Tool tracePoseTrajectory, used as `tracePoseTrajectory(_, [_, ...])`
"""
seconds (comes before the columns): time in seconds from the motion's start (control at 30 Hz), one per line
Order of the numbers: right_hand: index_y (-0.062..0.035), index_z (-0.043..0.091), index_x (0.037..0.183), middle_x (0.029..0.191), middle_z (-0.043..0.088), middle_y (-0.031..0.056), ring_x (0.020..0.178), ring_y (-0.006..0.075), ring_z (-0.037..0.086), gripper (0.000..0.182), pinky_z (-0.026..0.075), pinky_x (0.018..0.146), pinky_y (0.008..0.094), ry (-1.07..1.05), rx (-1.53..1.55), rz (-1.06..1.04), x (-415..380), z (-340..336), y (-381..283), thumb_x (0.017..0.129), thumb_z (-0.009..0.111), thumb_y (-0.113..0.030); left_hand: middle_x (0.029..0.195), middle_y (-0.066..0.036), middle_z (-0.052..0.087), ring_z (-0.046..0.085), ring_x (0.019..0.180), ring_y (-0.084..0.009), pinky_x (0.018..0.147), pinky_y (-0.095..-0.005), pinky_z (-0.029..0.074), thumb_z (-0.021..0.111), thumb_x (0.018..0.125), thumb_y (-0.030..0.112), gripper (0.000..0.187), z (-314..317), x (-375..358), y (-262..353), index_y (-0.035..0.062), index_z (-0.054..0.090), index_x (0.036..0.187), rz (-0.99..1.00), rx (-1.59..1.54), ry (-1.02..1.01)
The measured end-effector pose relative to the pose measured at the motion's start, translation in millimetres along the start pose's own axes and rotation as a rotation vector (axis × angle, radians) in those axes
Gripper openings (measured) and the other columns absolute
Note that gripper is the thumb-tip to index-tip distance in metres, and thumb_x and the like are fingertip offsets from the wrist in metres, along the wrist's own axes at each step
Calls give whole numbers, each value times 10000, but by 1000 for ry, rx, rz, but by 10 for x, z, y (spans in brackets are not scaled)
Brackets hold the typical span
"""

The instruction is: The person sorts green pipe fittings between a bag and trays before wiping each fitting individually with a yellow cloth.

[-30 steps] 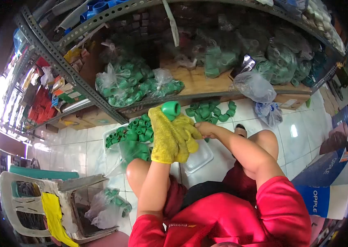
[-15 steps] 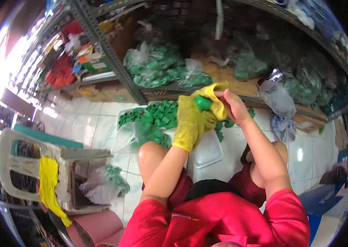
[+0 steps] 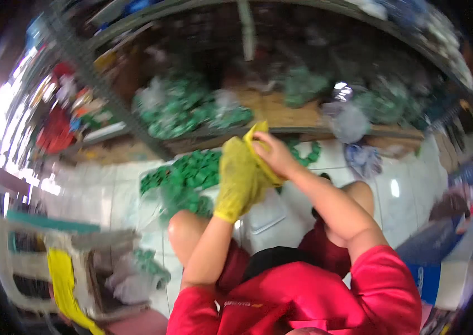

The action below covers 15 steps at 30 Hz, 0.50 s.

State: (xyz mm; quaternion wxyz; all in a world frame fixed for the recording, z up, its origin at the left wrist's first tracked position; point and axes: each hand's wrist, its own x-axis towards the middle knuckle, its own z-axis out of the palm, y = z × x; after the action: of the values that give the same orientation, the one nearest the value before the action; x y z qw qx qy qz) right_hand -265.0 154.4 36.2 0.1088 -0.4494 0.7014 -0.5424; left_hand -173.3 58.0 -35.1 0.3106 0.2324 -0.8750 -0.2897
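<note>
My left hand, in a smudged yellow glove, is closed in front of my knees. Half a second ago a green pipe fitting showed in its grip; the glove and a yellow cloth now hide that spot. My bare right hand pinches the yellow cloth against the gloved fingers. Just beyond the left hand lies a heap of green pipe fittings, with a clear bag of more at its near side. Loose green fittings rest on the floor past my right hand.
A metal shelf stands ahead, holding bagged green fittings. Between my knees is a clear plastic container. At left stands a worn plastic chair with a yellow glove draped over it. Boxes stand at right.
The green fitting has gone out of sight behind the glove and cloth. My right fingers have closed on the cloth. The view has shifted, and both hands appear farther left and slightly lower.
</note>
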Motion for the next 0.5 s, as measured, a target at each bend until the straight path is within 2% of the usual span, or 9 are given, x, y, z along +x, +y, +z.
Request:
tracePoseTrajectory(0.07, [3, 557, 1017, 990, 590, 195, 886, 311, 565, 432, 411, 833, 360, 25, 48, 81, 76, 55, 252, 877, 414, -380, 1065, -148, 516, 497, 959, -307, 846, -407, 396, 425, 875, 221, 296, 9, 42, -16, 43, 482, 1104, 20, -467, -65])
tracePoseTrajectory(0.13, [10, 563, 980, 1010, 581, 201, 908, 308, 555, 450, 408, 824, 370, -166, 186, 342, 146, -26, 297, 899, 355, -380, 987, -127, 535, 516, 882, -284, 771, -386, 421, 426, 876, 231, 272, -11, 68, -4, 53, 502, 1067, -11, -902, -121])
tracePoseTrajectory(0.2, [26, 507, 1110, 1094, 551, 178, 1015, 285, 519, 429, 381, 881, 337, -12, 221, 217, 58, 78, 215, 920, 354, -327, 909, -106, 553, 534, 805, -262, 695, -364, 447, 426, 877, 241, 254, -78, 84, 47, 63, 522, 1030, -71, -1308, -166])
tracePoseTrajectory(0.23, [21, 507, 1085, 1068, 543, 179, 999, 308, 509, 364, 371, 896, 338, -24, 121, 223, -4, 125, 166, 914, 385, -277, 870, -96, 563, 544, 766, -250, 658, -353, 460, 427, 878, 247, 247, -122, 87, 74, 69, 532, 1012, -109, -1508, -188])
tracePoseTrajectory(0.27, [3, 491, 1098, 1083, 516, 172, 1033, 320, 481, 291, 352, 920, 355, -33, 115, 42, -76, 221, 190, 880, 461, -188, 831, -85, 572, 553, 728, -239, 620, -342, 472, 427, 878, 252, 241, -183, 89, 114, 74, 542, 993, -154, -1706, -209])
tracePoseTrajectory(0.3, [-22, 477, 1119, 1126, 481, 171, 1081, 324, 440, 308, 338, 934, 377, 37, -54, -252, -150, 305, 118, 832, 530, -123, 855, -72, 560, 559, 740, -198, 623, -337, 476, 397, 900, 308, 286, -560, 112, 645, 85, 533, 1016, -848, -1549, -102])
tracePoseTrajectory(0.33, [-43, 464, 1149, 1131, 464, 169, 1103, 335, 408, 366, 330, 936, 396, 24, -176, -400, -200, 319, -13, 807, 564, -125, 891, -79, 559, 564, 739, -214, 625, -335, 483, 388, 902, 345, 332, -181, 13, 8, 75, 522, 1041, -654, -1809, 8])
tracePoseTrajectory(0.4, [-60, 463, 1161, 1163, 455, 165, 1092, 341, 425, 375, 351, 920, 383, -111, -252, -358, -243, 319, -46, 810, 561, -148, 948, -86, 549, 561, 802, -227, 692, -338, 481, 383, 902, 360, 366, -175, -41, 112, 60, 507, 1072, -691, -1695, 137])
tracePoseTrajectory(0.5, [-59, 489, 1139, 1104, 516, 169, 1026, 349, 486, 337, 391, 870, 366, -126, -128, -264, -141, 223, -8, 845, 518, -220, 995, -90, 541, 527, 933, -240, 824, -345, 433, 406, 898, 332, 361, -276, -88, 50, 47, 488, 1104, -838, -1657, -46])
